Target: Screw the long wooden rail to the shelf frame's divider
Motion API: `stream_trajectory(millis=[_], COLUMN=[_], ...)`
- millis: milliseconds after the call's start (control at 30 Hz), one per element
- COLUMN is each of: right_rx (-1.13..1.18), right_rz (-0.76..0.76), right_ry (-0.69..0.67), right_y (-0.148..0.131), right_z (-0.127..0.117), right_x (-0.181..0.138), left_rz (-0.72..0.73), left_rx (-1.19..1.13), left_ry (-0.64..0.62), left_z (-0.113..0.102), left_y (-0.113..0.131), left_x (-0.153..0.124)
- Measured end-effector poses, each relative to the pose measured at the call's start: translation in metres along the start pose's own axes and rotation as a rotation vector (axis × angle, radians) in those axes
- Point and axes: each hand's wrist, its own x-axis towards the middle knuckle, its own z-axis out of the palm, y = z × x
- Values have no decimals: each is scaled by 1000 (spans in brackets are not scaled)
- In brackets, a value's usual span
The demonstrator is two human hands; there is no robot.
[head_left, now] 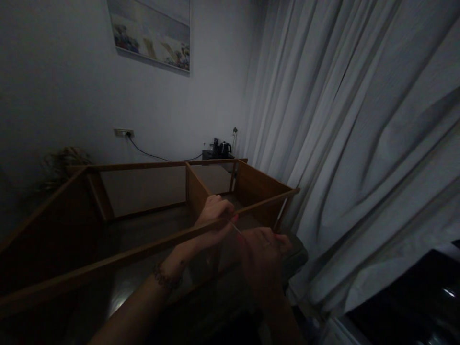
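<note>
A brown wooden frame (143, 256), open at the top and split by a divider (197, 187), stands in front of me. My left hand (215, 213), with a bracelet at the wrist, is closed around the near rail where the divider meets it. My right hand (264, 251) is closed on what looks like a screwdriver (236, 228). Only its thin shaft shows, its tip pointing at the rail beside my left fingertips. The handle is hidden in my right fist, and dim light hides whether a screw sits at the tip.
Long pale curtains (323, 120) hang along the right side. At the back, a black kettle (225, 149) stands on a small dark table near a wall socket (123, 133) with a cord. A glossy dark panel (413, 297) lies at lower right. A picture (153, 36) hangs above.
</note>
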Motion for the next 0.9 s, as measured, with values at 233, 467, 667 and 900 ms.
stream_trajectory(millis=[233,467,667,900], right_rx=[48,187,696,807], right_rz=[-66,55,274,460], right_ry=[26,27,-16,201], right_y=[20,14,18,-2], right_z=[3,1,19,60], right_x=[-1,-1,-8,-17], left_rz=[-27,-50,-3,-53], left_rx=[-2,-10,6,11], left_ry=[-10,-30,-15,-5], left_z=[0,-1,1,0], left_y=[1,1,-3,-1], left_x=[0,-1,-2,-2])
